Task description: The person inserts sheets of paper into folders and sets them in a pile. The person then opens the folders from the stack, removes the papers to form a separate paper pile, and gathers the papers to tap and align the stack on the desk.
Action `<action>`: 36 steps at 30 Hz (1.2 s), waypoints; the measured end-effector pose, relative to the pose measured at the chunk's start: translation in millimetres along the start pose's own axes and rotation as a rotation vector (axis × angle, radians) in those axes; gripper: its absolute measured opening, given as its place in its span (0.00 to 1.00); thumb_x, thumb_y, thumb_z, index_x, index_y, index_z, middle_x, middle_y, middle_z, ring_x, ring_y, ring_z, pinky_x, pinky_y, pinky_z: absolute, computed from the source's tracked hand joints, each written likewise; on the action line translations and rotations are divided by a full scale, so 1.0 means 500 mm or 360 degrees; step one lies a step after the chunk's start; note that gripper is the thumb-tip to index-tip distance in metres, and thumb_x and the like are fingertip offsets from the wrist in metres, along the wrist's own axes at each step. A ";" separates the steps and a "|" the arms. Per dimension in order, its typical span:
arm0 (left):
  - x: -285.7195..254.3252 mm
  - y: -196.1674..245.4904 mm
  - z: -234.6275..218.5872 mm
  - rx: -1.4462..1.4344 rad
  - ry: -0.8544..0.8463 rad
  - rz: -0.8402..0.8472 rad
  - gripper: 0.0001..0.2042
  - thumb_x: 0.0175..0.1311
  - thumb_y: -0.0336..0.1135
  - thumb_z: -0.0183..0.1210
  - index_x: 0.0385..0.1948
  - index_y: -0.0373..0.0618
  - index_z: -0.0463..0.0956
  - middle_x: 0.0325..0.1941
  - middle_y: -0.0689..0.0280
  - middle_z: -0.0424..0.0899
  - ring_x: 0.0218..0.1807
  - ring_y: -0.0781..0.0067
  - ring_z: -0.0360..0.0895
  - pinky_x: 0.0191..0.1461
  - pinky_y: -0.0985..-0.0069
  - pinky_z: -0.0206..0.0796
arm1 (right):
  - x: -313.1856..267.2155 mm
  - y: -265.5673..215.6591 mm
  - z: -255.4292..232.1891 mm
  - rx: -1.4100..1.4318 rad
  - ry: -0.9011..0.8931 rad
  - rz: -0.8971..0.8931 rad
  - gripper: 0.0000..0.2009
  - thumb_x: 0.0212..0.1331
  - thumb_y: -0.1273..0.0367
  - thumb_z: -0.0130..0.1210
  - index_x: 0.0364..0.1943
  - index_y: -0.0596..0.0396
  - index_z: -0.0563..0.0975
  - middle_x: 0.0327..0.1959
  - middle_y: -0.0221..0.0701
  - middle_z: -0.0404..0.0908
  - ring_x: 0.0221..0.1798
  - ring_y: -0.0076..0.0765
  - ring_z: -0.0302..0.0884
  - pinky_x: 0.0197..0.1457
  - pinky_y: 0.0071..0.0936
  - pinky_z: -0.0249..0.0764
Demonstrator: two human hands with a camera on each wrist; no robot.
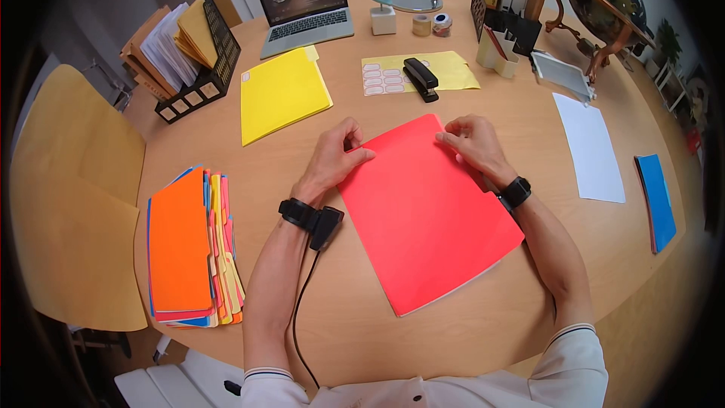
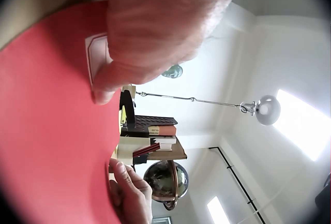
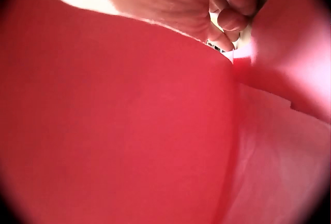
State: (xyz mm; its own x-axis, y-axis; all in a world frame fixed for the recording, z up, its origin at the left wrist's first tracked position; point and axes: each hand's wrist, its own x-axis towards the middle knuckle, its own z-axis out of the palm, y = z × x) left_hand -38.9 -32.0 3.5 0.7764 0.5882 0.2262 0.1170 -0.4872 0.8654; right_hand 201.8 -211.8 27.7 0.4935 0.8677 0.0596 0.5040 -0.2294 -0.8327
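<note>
A red file folder point(image 1: 430, 219) lies at a slant before me, its lower edge toward my body. At its far left corner my left hand point(image 1: 331, 157) pinches the edge, thumb on top and fingers curled behind. Partly under that thumb, in the left wrist view, is a white label point(image 2: 96, 53) with a dark red border. My right hand point(image 1: 477, 149) pinches the folder's far right corner between thumb and fingers. In the right wrist view the red cover fills most of the picture, and another red flap point(image 3: 295, 43) stands at the right.
Beyond the folder lie a label sheet point(image 1: 383, 80), a black stapler point(image 1: 421, 79) and a yellow folder point(image 1: 283, 98). Stacked coloured folders point(image 1: 181, 242) sit at left. White paper point(image 1: 590, 147) and a blue booklet point(image 1: 655, 204) lie right. A laptop point(image 1: 306, 7) stands at the back.
</note>
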 end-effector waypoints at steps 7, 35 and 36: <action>0.000 0.026 -0.021 -0.0396 0.0048 -0.0146 0.14 0.58 0.23 0.71 0.30 0.45 0.69 0.31 0.71 0.77 0.31 0.87 0.77 0.33 0.87 0.68 | 0.021 0.033 -0.017 0.0238 -0.0320 -0.0001 0.13 0.58 0.64 0.67 0.25 0.59 0.82 0.19 0.25 0.78 0.19 0.19 0.69 0.22 0.25 0.63; 0.012 -0.037 0.005 -0.0487 0.0291 -0.0344 0.12 0.64 0.23 0.65 0.48 0.30 0.80 0.38 0.61 0.87 0.37 0.78 0.84 0.41 0.81 0.78 | 0.118 0.103 0.012 0.0146 0.0357 -0.0074 0.12 0.54 0.68 0.68 0.38 0.63 0.84 0.22 0.30 0.82 0.25 0.25 0.77 0.31 0.30 0.73; 0.011 -0.033 0.006 -0.0500 0.0320 -0.0356 0.13 0.64 0.23 0.65 0.49 0.29 0.80 0.38 0.61 0.86 0.37 0.78 0.84 0.41 0.81 0.78 | 0.116 0.098 0.013 -0.0015 0.0422 -0.0142 0.19 0.52 0.68 0.69 0.48 0.61 0.81 0.22 0.31 0.81 0.26 0.30 0.78 0.33 0.32 0.74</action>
State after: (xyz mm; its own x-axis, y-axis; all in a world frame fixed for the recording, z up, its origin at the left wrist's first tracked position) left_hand -34.6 -22.5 -10.7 0.6138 0.7861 0.0731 0.0505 -0.1315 0.9900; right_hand 250.6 -169.9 -13.1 0.6146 0.7391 0.2756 0.5597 -0.1624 -0.8126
